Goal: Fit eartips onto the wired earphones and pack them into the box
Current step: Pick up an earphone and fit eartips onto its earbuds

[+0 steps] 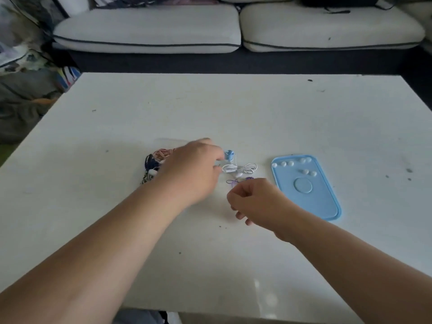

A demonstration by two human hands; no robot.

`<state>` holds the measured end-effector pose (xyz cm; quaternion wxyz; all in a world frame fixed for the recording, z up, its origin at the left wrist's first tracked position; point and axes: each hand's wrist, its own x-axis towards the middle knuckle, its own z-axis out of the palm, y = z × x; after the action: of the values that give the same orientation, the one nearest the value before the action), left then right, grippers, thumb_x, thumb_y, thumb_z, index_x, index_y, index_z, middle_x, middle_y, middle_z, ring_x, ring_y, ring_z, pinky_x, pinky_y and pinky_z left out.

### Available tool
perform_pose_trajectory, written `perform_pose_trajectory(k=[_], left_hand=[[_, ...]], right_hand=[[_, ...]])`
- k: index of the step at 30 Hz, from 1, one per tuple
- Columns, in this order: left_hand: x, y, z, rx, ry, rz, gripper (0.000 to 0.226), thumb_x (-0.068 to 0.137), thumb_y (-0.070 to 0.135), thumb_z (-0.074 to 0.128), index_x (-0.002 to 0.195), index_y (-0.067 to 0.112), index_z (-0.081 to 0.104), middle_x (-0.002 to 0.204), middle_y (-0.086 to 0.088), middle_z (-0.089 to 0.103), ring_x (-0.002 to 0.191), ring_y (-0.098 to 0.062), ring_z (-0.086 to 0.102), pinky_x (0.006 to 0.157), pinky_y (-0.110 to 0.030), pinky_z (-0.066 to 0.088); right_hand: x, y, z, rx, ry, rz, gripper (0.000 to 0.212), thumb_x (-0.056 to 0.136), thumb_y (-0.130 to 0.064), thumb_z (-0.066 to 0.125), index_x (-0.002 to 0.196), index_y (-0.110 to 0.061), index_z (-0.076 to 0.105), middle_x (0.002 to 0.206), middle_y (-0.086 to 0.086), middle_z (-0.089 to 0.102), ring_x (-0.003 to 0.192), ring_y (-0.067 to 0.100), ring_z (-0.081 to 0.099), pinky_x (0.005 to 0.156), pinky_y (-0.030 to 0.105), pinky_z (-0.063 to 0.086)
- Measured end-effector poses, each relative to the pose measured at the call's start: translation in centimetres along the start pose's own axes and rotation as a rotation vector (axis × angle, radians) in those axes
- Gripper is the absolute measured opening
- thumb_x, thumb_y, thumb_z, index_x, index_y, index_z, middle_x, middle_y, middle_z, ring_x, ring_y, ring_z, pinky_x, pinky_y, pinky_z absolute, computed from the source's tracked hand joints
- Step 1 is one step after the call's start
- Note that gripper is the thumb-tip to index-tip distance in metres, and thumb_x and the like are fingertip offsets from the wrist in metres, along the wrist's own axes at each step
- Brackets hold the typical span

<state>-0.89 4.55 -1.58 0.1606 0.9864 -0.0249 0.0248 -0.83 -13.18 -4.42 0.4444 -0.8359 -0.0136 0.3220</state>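
On the white worktop (pixel 210 108), the person's left hand (pixel 194 169) reached across a tangled pile of coloured earphones (pixel 155 162), hiding part of it. Its fingertips were bunched together at a small blue earpiece (pixel 229 155); whether the grip was clamped on that piece could not be told. Just right of those fingertips lay a coiled set of white wired earphones (pixel 239 169), with a thin purple cord (pixel 236 181) directly in front of it.

The right hand (pixel 254 202) hung just behind the purple cord with its fingers curled in. Whether its grip pinched the cord or held nothing could not be told.

Further right, apart from both hands, sat a pale blue tray (pixel 327 202). White eartips (pixel 290 163) were lined along its far edge, with a few more just inside. A pale sofa (pixel 149 31) stood beyond the worktop.
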Motion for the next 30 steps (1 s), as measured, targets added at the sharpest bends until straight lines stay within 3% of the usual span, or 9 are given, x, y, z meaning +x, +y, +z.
perform_pose_trajectory(k=[4,9,12,16,20,23,27,30], left_hand=[[2.8,2.0,4.3,-0.017,-0.122,0.064,0.013,0.087,0.011,0.064,0.099,0.015,0.065,0.104,0.002,0.061,0.098,-0.027,0.056,0.08,-0.045,0.054],[3.6,2.2,7.1,0.107,-0.143,0.061,0.026,0.087,0.011,0.064,0.107,0.028,0.063,0.11,0.008,0.06,0.111,-0.024,0.049,0.07,-0.035,0.046],[3.7,1.7,7.6,0.128,-0.125,0.025,0.014,0.093,0.018,0.061,0.105,0.025,0.064,0.114,0.002,0.058,0.115,-0.025,0.051,0.075,-0.037,0.049],[3.8,2.3,7.1,0.067,-0.127,-0.083,0.013,0.092,0.024,0.065,0.102,0.032,0.062,0.109,0.009,0.063,0.106,-0.02,0.057,0.073,-0.033,0.044],[3.8,3.2,5.5,0.019,-0.124,-0.141,0.018,0.087,0.02,0.064,0.103,0.027,0.064,0.109,0.005,0.06,0.103,-0.023,0.059,0.081,-0.035,0.05],[3.9,4.3,3.8,-0.022,-0.065,-0.181,0.014,0.085,0.018,0.06,0.096,0.024,0.065,0.098,0.006,0.061,0.092,-0.022,0.057,0.074,-0.032,0.046],[3.8,6.4,2.0,-0.2,-0.001,-0.248,0.007,0.082,0.017,0.061,0.084,0.023,0.061,0.083,0.004,0.066,0.078,-0.02,0.06,0.065,-0.031,0.047],[3.8,8.0,1.4,-0.412,-0.005,-0.333,0.005,0.083,0.014,0.062,0.084,0.019,0.061,0.077,-0.003,0.071,0.07,-0.019,0.066,0.061,-0.031,0.051]], right_hand=[[0.2,1.4,-3.0,0.011,0.081,-0.018,0.024,0.086,-0.035,0.06,0.086,-0.012,0.069,0.095,0.017,0.072,0.072,0.019,0.062,0.076,0.055,0.06],[0.2,3.6,-5.4,0.01,0.03,-0.011,0.017,0.09,-0.028,0.063,0.084,-0.015,0.072,0.086,0.01,0.076,0.083,0.032,0.073,0.077,0.048,0.061],[0.0,4.5,-6.1,-0.008,-0.002,-0.005,0.02,0.09,-0.034,0.064,0.084,-0.017,0.073,0.086,0.008,0.077,0.087,0.033,0.074,0.076,0.049,0.062],[-0.5,5.0,-6.3,-0.057,-0.013,0.004,0.02,0.089,-0.038,0.064,0.084,-0.019,0.072,0.088,0.011,0.076,0.086,0.036,0.073,0.075,0.052,0.061],[-0.8,5.5,-6.3,-0.137,0.039,-0.019,0.02,0.094,-0.036,0.063,0.091,-0.019,0.071,0.078,0.001,0.067,0.066,0.02,0.061,0.062,0.034,0.055],[-1.1,6.1,-6.2,-0.267,0.11,-0.054,0.017,0.095,-0.038,0.062,0.102,-0.025,0.07,0.089,-0.007,0.065,0.075,0.014,0.059,0.068,0.026,0.05],[-1.3,6.4,-6.6,-0.353,0.159,-0.083,0.025,0.096,-0.04,0.061,0.117,-0.028,0.068,0.11,-0.005,0.064,0.094,0.015,0.063,0.084,0.03,0.054],[-1.5,6.1,-7.1,-0.163,0.163,-0.049,0.024,0.094,-0.037,0.066,0.115,-0.026,0.068,0.101,-0.008,0.067,0.083,0.012,0.064,0.073,0.027,0.056]])
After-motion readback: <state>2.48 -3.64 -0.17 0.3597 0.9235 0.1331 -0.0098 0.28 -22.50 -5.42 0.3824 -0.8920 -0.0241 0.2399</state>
